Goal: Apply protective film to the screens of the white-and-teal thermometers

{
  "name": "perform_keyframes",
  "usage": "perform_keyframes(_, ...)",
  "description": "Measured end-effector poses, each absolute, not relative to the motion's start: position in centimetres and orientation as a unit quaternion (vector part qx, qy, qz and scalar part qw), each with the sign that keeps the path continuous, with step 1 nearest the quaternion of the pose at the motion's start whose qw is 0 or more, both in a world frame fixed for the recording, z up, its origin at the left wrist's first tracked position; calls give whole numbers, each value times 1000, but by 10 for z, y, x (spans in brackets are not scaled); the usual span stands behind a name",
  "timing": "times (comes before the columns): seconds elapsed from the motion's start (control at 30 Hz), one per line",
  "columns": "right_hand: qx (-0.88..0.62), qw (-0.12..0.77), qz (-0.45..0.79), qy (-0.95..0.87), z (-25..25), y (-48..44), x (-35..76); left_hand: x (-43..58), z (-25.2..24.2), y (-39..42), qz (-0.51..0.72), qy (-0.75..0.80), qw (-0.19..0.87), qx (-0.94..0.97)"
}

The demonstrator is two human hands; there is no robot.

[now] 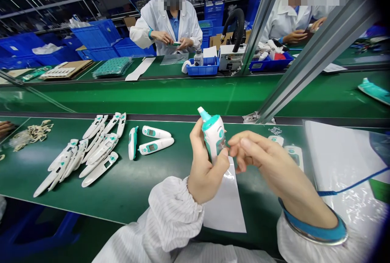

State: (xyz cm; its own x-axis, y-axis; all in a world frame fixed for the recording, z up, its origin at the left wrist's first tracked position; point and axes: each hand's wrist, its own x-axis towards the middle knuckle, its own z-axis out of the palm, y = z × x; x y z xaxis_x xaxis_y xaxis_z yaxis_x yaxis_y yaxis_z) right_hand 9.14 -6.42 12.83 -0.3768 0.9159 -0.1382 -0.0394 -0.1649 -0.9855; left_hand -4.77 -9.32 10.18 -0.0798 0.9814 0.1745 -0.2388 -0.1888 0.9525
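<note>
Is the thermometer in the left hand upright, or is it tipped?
Slightly tipped: the thermometer stands mostly upright in the left hand, with its teal tip leaning toward the left of the view.

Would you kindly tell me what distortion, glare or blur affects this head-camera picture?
In the head view, wide-angle distortion bows the aluminium rail; overhead light glares on the green conveyor belt and the plastic sheet; the right hand looks slightly soft.

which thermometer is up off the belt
The teal-tipped ear thermometer gripped upright in the left hand; the other thermometers all lie flat on the green belt.
</note>
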Motion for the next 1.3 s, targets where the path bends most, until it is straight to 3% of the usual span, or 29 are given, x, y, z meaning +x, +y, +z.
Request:
perform_keyframes(0.23, -399, 332, 658, -546, 128, -51, 87, -48, 93, -91, 601, 423, 371, 568)
perform_keyframes(0.5, -419, 427, 555, -577, 122, -65, 82, -55, 109, -90, 582, 316, 655, 363)
perform_keyframes(0.67, -409, 464, 456, -640, 126, -74, 78, -55, 108, -85, 586, 337, 653, 342)
perform_keyframes(0.83, -467, 452, 463, -602, 129, -69, 76, -55, 102, -85, 592, 349, 627, 367)
perform_keyframes(1.1, -450, 481, 454, -600, 126, -66, 77, -56, 117, -84, 575, 268, 724, 269)
perform_keyframes(1.3, -424, 521, 457, -583, 123, -69, 77, -56, 116, -82, 573, 276, 732, 246)
